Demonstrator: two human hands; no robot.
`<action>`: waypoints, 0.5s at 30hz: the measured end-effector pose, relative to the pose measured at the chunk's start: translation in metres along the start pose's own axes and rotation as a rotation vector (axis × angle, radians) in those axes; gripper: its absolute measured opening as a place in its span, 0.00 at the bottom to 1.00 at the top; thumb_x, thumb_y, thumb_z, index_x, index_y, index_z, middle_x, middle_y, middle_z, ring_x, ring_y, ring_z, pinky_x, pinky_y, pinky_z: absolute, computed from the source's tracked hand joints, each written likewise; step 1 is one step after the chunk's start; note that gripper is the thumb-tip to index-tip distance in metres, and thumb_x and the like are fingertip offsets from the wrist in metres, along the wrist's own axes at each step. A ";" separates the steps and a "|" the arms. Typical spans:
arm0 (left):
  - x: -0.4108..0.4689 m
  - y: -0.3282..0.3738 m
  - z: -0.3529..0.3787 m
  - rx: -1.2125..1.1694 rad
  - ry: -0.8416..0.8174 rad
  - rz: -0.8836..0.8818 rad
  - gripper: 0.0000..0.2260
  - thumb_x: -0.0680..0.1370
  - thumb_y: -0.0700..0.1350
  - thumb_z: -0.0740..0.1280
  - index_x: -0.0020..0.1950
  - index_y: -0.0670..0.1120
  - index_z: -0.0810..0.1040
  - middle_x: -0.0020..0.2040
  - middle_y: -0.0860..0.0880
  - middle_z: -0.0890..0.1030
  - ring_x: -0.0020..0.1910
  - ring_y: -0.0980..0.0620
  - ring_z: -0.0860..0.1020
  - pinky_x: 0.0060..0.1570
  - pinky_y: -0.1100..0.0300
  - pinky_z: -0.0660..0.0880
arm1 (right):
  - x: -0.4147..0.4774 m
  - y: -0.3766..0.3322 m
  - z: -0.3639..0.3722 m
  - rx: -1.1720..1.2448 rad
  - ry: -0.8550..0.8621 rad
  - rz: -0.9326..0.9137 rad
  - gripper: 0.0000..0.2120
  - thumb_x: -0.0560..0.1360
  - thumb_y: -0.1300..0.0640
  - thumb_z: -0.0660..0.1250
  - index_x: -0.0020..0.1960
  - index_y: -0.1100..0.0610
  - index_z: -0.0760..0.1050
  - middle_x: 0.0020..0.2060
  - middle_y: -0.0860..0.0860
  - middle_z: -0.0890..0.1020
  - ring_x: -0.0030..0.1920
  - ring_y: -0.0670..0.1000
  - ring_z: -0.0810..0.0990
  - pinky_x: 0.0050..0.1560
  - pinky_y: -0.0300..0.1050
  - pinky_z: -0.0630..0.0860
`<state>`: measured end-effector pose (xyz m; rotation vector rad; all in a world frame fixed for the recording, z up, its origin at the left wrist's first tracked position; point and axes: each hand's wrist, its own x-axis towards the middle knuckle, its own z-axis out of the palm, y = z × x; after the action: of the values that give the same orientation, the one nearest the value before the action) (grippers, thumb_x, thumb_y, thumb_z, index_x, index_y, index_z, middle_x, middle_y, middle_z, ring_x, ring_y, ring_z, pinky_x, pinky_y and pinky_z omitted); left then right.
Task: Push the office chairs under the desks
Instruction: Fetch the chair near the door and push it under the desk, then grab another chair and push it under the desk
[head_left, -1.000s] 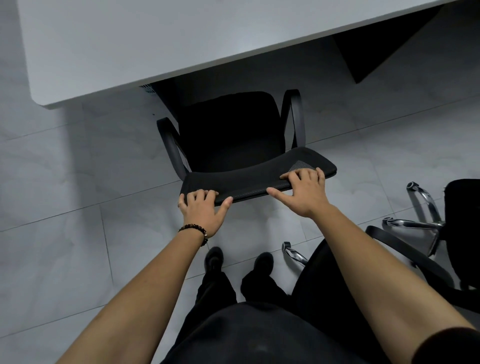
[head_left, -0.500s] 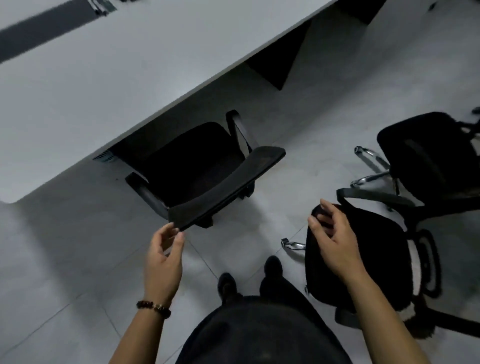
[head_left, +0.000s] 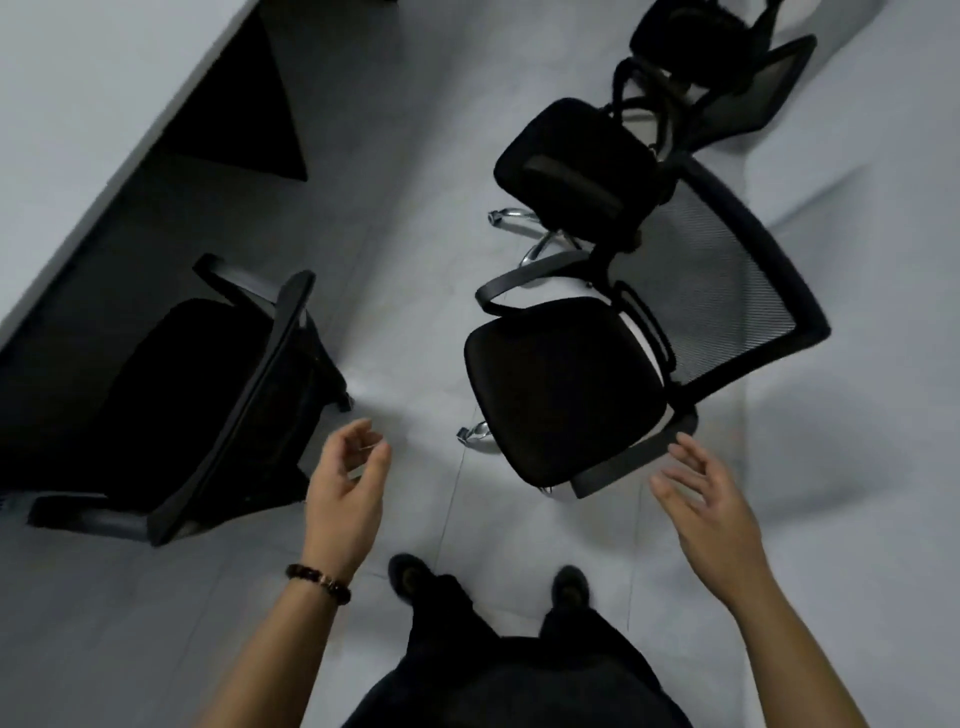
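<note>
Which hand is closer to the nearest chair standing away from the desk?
Right. The right hand hovers close beside the free-standing chair; the left hand hangs farther off, by the tucked chair.

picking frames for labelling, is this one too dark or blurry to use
Head view: dim, flat light; the left hand and right hand are soft with motion blur; the desk-side chair and nearest loose chair have seats crushed to black; the mesh backrest shows its weave.

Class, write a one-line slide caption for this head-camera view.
Open left hand beside a chair tucked at the desk; open right hand close to a second chair standing free.
</note>
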<state>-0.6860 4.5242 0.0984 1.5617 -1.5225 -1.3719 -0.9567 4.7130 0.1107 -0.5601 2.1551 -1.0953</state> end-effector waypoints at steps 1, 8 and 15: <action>-0.003 0.012 0.010 -0.008 -0.008 0.041 0.13 0.79 0.43 0.65 0.63 0.45 0.73 0.52 0.52 0.78 0.49 0.59 0.77 0.49 0.64 0.75 | 0.002 0.000 -0.015 0.031 0.030 -0.026 0.25 0.76 0.52 0.69 0.71 0.46 0.67 0.63 0.41 0.75 0.61 0.39 0.75 0.56 0.37 0.71; -0.086 0.063 0.125 -0.013 -0.001 0.167 0.14 0.79 0.43 0.65 0.64 0.47 0.72 0.55 0.50 0.78 0.55 0.54 0.77 0.55 0.56 0.75 | 0.010 0.058 -0.146 0.173 0.077 -0.142 0.25 0.76 0.54 0.69 0.71 0.49 0.68 0.64 0.42 0.75 0.61 0.40 0.76 0.52 0.32 0.72; -0.191 0.075 0.256 0.021 -0.048 0.051 0.13 0.78 0.43 0.66 0.62 0.49 0.72 0.54 0.52 0.78 0.54 0.55 0.77 0.57 0.48 0.76 | 0.015 0.143 -0.277 0.135 0.042 -0.090 0.26 0.75 0.52 0.69 0.71 0.51 0.68 0.65 0.45 0.75 0.60 0.43 0.76 0.52 0.31 0.70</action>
<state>-0.9156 4.7553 0.1371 1.5023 -1.5985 -1.3783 -1.1752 4.9351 0.1096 -0.5817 2.0896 -1.3012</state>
